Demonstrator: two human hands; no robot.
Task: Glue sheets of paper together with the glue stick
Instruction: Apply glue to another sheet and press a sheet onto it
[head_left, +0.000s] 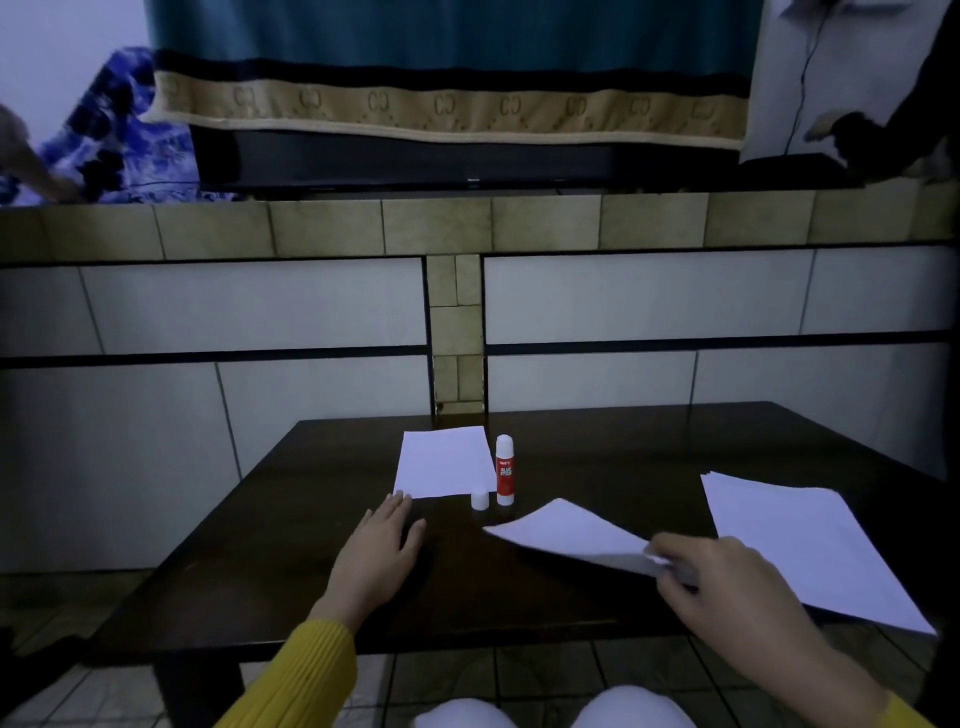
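1. White loose sheet (569, 532) is lifted off the worktop (322, 467), pinched at its near right corner by the right hand (727, 587); fingers curled round the edge, sheet sagging away to the left.
2. Left hand (382, 551) lies flat on the dark wood, fingers straight and together, holding nothing; fingertips just touch the near left corner of the flat sheet (441, 462) at the far middle.
3. Glue stick (505, 470) stands upright just right of that flat sheet, cap off; cap (480, 500) sits beside its base, on the near left.
4. Paper stack (800, 540) lies at the right, running out to the near right edge of the worktop.
5. Handling, my guess: paper is very light, thin, floppy; creases easily and may slide on polished wood. Best taken at a corner or edge, then laid down with a flat palm.
6. Glue stick looks light, rigid plastic, smooth; grip round the red barrel. Standing tall and narrow, so likely to tip if brushed.
7. Surface: dark glossy wood, hard and level, low against the tiled wall.
8. Room: dim. White and tan wall tiles behind, a tiled ledge above with a teal curtain with a tan patterned border and a blue patterned cloth at the left. Tiled floor below; person in yellow sleeves, knees in white.
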